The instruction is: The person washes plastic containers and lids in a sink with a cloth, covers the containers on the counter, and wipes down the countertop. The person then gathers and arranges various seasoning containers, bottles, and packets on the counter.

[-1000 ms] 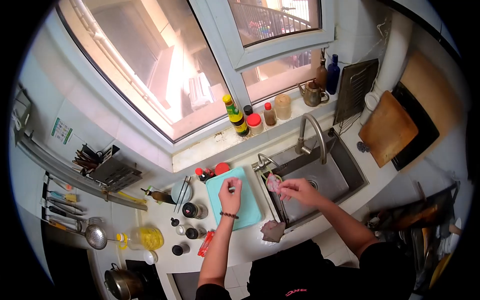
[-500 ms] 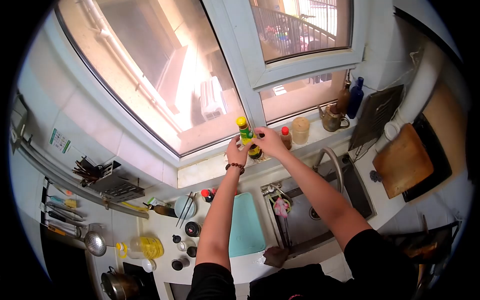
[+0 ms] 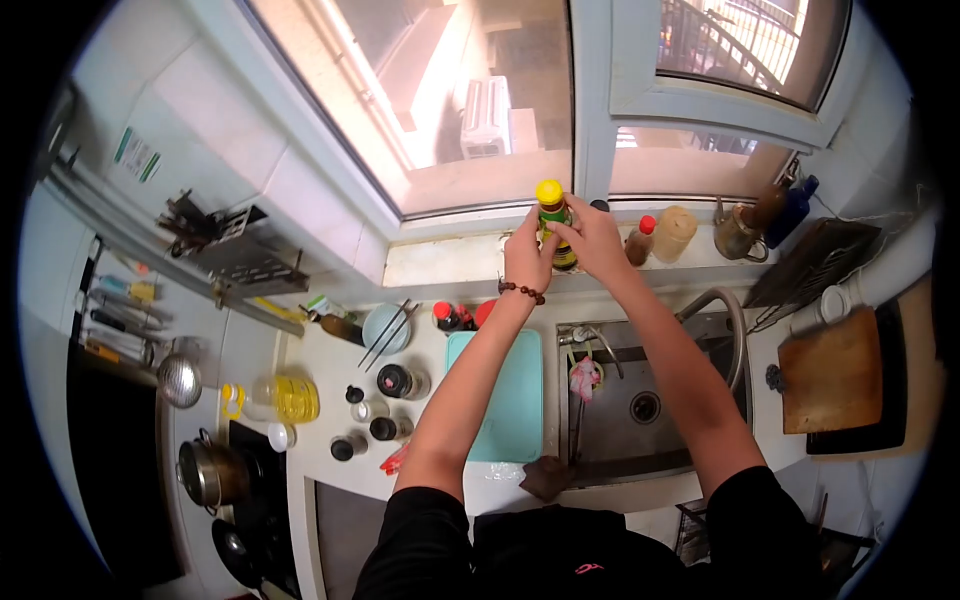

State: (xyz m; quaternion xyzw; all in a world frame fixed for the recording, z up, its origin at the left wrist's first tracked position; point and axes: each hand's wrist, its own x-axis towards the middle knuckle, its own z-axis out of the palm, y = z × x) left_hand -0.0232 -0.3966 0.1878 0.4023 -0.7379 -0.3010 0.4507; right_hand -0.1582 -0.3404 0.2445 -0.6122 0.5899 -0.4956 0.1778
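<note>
A dark sauce bottle with a yellow cap (image 3: 549,192) stands upright at the windowsill. My left hand (image 3: 527,250) wraps its left side, a beaded bracelet on the wrist. From the right, my right hand (image 3: 592,240) closes its fingers round the same bottle, covering part of the label. Just right of the hands are a small red-capped bottle (image 3: 639,244) and a beige jar (image 3: 675,234). Below my forearms lies a turquoise board (image 3: 513,400) on the counter.
The sink (image 3: 650,430) with its curved faucet (image 3: 735,330) lies right of the board. A bowl with chopsticks (image 3: 387,329), several dark-lidded jars and an oil bottle (image 3: 295,398) stand left. A metal teapot (image 3: 737,238) is farther right on the sill, above a wooden board (image 3: 830,372).
From above the board and sink, both hands reached up to the yellow-capped bottle on the sill and now hold it. The camera view has shifted, so the scene sits differently in the frame.
</note>
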